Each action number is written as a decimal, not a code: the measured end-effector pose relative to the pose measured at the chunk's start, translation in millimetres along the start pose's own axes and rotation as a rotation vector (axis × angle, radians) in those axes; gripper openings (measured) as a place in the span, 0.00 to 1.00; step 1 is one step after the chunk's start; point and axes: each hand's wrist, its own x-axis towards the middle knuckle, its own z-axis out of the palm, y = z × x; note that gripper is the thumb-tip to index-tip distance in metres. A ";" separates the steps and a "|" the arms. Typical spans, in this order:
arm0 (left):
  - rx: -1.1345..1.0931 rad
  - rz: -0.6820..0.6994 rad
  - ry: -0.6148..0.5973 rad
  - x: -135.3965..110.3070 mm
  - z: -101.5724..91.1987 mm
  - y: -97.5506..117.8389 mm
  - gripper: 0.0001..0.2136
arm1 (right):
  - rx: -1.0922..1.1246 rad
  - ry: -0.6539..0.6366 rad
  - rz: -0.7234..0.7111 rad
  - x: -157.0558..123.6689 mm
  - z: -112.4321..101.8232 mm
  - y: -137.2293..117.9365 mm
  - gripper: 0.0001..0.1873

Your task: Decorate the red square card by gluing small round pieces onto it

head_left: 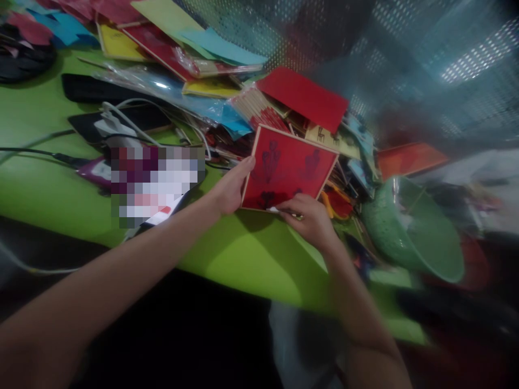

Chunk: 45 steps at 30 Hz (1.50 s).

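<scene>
A red panel with a pale thin frame and dark drawn figures is tilted up over the green table. Its left edge is gripped by my left hand, thumb on the front. At the lower edge, my right hand pinches a small whitish piece, too blurred to name, against or close to the frame. Behind the panel lie a bundle of red-tipped sticks and a red sheet.
On the left are a phone with a lit, pixelated screen, white cables and a dark flat device. A green bowl stands on the right. Coloured sheets and framed pieces pile up at the back of the green table.
</scene>
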 end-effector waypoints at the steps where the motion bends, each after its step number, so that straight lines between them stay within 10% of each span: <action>1: 0.012 0.007 -0.001 0.0 -0.2 0.1 0.23 | -0.012 0.000 -0.003 0.0 0.1 0.3 0.08; 45: 0.051 0.032 -0.041 -1.1 0.8 0.2 0.20 | 0.021 -0.001 0.025 -2.3 -1.6 0.6 0.08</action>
